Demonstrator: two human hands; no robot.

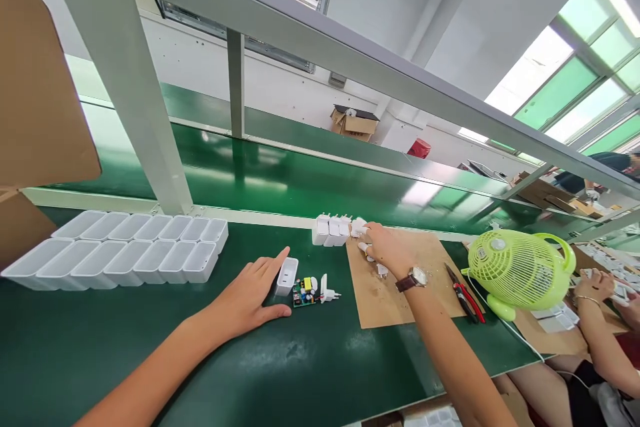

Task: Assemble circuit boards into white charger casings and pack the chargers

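My left hand (250, 297) lies flat on the green bench with fingers spread, its fingertips touching a white charger shell (287, 275). Just right of that shell lie a small green circuit board (303, 293) and a white plug piece with prongs (327, 289). My right hand (385, 247), with a wristwatch (414, 278), reaches forward over a brown cardboard sheet (380, 300) and pinches a white plug part (358, 227) at the end of a row of white chargers (331, 229). Small white parts lie under that hand.
Two rows of empty white shells (125, 250) stand at the left. A green conveyor belt (280, 180) runs behind a white frame post (145, 113). Red-handled pliers (465, 297) and a lime desk fan (517, 270) sit right. A co-worker's hand (595, 283) works at the far right.
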